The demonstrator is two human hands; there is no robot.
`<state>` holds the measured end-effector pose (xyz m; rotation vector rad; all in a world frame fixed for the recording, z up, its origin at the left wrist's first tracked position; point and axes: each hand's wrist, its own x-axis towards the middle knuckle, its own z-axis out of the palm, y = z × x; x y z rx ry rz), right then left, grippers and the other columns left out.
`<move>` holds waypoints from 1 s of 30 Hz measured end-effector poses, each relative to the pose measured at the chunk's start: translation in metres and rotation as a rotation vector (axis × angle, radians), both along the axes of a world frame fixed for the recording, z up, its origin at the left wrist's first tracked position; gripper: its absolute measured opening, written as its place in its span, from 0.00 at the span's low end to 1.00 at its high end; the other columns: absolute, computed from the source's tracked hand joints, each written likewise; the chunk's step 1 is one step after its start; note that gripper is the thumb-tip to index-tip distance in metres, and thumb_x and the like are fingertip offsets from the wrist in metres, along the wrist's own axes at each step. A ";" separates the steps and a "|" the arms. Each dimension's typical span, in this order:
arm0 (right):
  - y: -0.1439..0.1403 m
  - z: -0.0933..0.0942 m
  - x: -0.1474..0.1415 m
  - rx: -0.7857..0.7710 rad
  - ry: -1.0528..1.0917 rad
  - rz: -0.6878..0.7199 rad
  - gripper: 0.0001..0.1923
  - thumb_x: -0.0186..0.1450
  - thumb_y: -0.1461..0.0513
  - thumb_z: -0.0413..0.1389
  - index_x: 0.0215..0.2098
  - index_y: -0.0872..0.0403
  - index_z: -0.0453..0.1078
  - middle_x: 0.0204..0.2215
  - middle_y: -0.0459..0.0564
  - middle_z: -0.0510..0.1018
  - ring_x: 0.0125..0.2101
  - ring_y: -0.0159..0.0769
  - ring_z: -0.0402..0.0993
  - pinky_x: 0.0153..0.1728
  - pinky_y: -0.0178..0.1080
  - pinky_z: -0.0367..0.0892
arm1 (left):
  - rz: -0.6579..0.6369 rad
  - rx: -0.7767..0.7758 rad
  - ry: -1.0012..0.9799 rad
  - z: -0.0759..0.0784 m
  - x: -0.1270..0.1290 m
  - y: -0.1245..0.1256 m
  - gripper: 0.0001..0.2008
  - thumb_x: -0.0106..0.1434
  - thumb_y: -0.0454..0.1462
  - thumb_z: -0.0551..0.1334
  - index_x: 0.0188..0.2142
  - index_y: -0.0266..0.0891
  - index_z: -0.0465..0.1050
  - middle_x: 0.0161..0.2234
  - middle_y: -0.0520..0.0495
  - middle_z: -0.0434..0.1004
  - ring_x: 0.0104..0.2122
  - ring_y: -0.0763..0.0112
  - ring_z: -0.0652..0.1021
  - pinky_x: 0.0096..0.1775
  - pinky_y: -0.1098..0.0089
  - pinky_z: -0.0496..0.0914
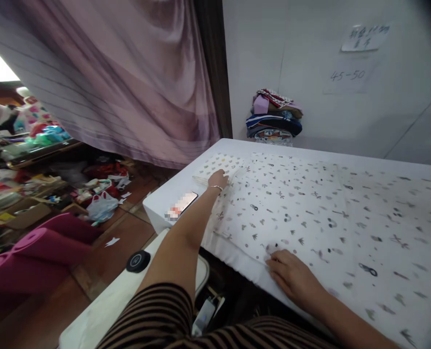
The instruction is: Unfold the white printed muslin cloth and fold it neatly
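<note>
A large white cloth (284, 208) printed with small plants, rainbows and other figures lies spread over the white table. My left hand (218, 180), with a bracelet at the wrist, reaches to the far left, its fingers closed at the edge of a smaller folded cloth (215, 165) with a leaf-like print. The folded cloth lies beside the left end of the large one; its layers show along the near side. Near the table's front edge, my right hand (290, 274) has its fingers bent in a pinch at the edge of the large cloth. Its fingertips are partly hidden.
A phone (181, 206) lies on the table's left corner, below my left forearm. A white machine bed with a black round knob (138, 261) stands close on my left. Folded clothes (274, 116) are stacked by the wall. Pink rolls (40, 242) and bags clutter the floor.
</note>
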<state>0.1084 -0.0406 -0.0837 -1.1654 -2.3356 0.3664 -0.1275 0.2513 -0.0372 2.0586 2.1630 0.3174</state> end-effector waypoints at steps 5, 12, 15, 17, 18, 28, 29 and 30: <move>0.002 0.004 -0.012 -0.028 -0.046 0.027 0.13 0.67 0.65 0.43 0.38 0.56 0.69 0.35 0.54 0.70 0.36 0.39 0.67 0.37 0.40 0.66 | -0.003 -0.044 -0.033 -0.009 -0.043 -0.047 0.11 0.61 0.44 0.56 0.37 0.43 0.73 0.40 0.49 0.77 0.40 0.68 0.74 0.38 0.72 0.66; 0.010 0.002 -0.030 -0.036 -0.114 0.009 0.14 0.68 0.63 0.43 0.39 0.56 0.70 0.35 0.53 0.70 0.37 0.38 0.66 0.38 0.39 0.65 | -0.019 0.025 -0.038 -0.036 -0.046 -0.087 0.10 0.61 0.42 0.56 0.37 0.44 0.74 0.43 0.49 0.74 0.42 0.70 0.73 0.41 0.73 0.65; 0.012 0.001 -0.033 -0.043 -0.117 0.004 0.13 0.67 0.63 0.44 0.40 0.55 0.70 0.36 0.53 0.71 0.37 0.38 0.66 0.38 0.39 0.65 | -0.026 0.057 -0.031 -0.042 -0.034 -0.083 0.10 0.61 0.43 0.56 0.36 0.44 0.74 0.43 0.48 0.72 0.45 0.67 0.71 0.42 0.72 0.65; 0.012 0.001 -0.032 -0.052 -0.112 0.011 0.13 0.67 0.63 0.44 0.40 0.55 0.70 0.36 0.53 0.71 0.37 0.38 0.66 0.39 0.39 0.65 | -0.017 0.070 -0.023 -0.044 -0.026 -0.078 0.10 0.60 0.43 0.57 0.36 0.42 0.74 0.42 0.46 0.71 0.46 0.65 0.70 0.43 0.70 0.65; 0.011 0.001 -0.031 -0.058 -0.109 0.016 0.13 0.67 0.64 0.44 0.40 0.55 0.70 0.36 0.53 0.71 0.37 0.38 0.66 0.39 0.39 0.65 | -0.016 0.077 -0.020 -0.044 -0.023 -0.075 0.10 0.60 0.43 0.57 0.35 0.42 0.74 0.42 0.45 0.71 0.46 0.64 0.70 0.44 0.69 0.65; 0.010 -0.004 -0.021 -0.084 -0.072 0.045 0.13 0.66 0.65 0.44 0.38 0.55 0.70 0.37 0.54 0.72 0.38 0.39 0.67 0.40 0.41 0.66 | 0.014 0.145 -0.066 -0.043 -0.004 -0.059 0.08 0.61 0.40 0.56 0.32 0.40 0.71 0.42 0.44 0.70 0.47 0.63 0.69 0.46 0.67 0.64; 0.011 -0.005 -0.021 -0.091 -0.069 0.055 0.13 0.66 0.65 0.44 0.38 0.55 0.70 0.37 0.54 0.72 0.39 0.39 0.67 0.40 0.41 0.66 | 0.037 0.148 -0.082 -0.043 -0.005 -0.058 0.08 0.62 0.40 0.55 0.33 0.40 0.70 0.42 0.44 0.70 0.47 0.64 0.69 0.46 0.67 0.64; 0.011 -0.005 -0.020 -0.100 -0.070 0.063 0.13 0.66 0.65 0.44 0.39 0.55 0.70 0.38 0.54 0.72 0.39 0.40 0.67 0.40 0.42 0.66 | 0.061 0.147 -0.100 -0.043 -0.006 -0.057 0.09 0.63 0.40 0.54 0.33 0.40 0.70 0.42 0.44 0.70 0.46 0.64 0.70 0.45 0.68 0.64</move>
